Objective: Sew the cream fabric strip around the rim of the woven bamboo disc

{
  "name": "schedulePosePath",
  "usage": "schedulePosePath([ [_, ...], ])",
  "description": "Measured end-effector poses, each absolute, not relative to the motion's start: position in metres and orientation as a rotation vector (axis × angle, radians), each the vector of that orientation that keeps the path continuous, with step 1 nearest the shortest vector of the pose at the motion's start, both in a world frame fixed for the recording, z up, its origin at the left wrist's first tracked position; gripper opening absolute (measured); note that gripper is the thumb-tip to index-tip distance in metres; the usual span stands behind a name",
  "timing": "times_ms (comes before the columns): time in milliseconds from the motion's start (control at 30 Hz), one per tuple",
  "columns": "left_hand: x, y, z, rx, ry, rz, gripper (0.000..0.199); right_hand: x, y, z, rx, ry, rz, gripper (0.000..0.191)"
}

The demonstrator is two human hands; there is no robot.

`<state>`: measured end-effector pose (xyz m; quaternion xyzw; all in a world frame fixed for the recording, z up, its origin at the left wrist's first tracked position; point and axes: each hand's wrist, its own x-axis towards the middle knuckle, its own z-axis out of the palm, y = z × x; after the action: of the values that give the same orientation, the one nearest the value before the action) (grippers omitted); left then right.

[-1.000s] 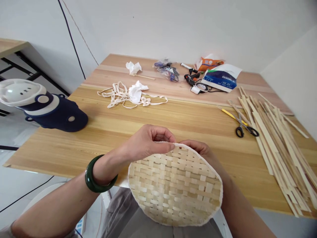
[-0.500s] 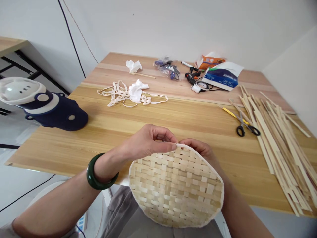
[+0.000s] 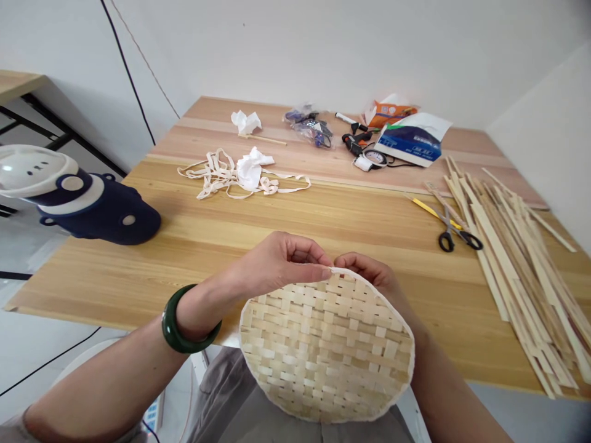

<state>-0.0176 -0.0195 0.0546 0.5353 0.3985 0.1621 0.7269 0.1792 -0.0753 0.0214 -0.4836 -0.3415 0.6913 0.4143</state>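
A rounded woven bamboo panel [image 3: 325, 351] with a white cloth edging is tilted up in front of my lap. My left hand [image 3: 290, 261] pinches its top rim, thumb on the near face and fingers behind; a green bangle circles that wrist. Just to the right, my right hand [image 3: 372, 271] is at the same rim from behind, fingers curled against the edging, with its thumb and part of the palm hidden by the panel. Loose cream cloth tape [image 3: 217, 172] lies in a tangle on the table beyond, with crumpled white tissue [image 3: 252, 167] on it.
Scissors [image 3: 447, 231] and a yellow utility knife [image 3: 427, 208] lie left of a heap of bamboo strips [image 3: 512, 264]. Farther back are a glue gun [image 3: 355, 144], a tape roll [image 3: 375, 158], a blue tissue pack [image 3: 410, 144] and a plastic bag [image 3: 311, 126]. A navy-and-white figure [image 3: 106, 212] stands left.
The view has shifted slightly, moving the table things a little left in the picture. My right hand's fingers have risen slightly off the rim's top; my left hand keeps its pinch.
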Motion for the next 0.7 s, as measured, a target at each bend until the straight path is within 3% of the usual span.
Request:
schedulePosePath([
  [167, -0.017, -0.020, 0.054, 1.184, 0.872, 0.367, 0.019, 0.188, -0.066, 0.018, -1.129, -1.110, 1.628, 0.012],
  [500, -0.011, -0.014, 0.050, 1.232, 0.875, 0.403, 0.018, 0.190, -0.063, 0.055, -1.133, -2.036, 0.285, 0.011],
  [700, -0.018, -0.013, 0.061, 1.398, 0.905, 0.283, 0.020, 0.180, -0.062, 0.051, -1.095, -2.093, 0.084, 0.012],
])
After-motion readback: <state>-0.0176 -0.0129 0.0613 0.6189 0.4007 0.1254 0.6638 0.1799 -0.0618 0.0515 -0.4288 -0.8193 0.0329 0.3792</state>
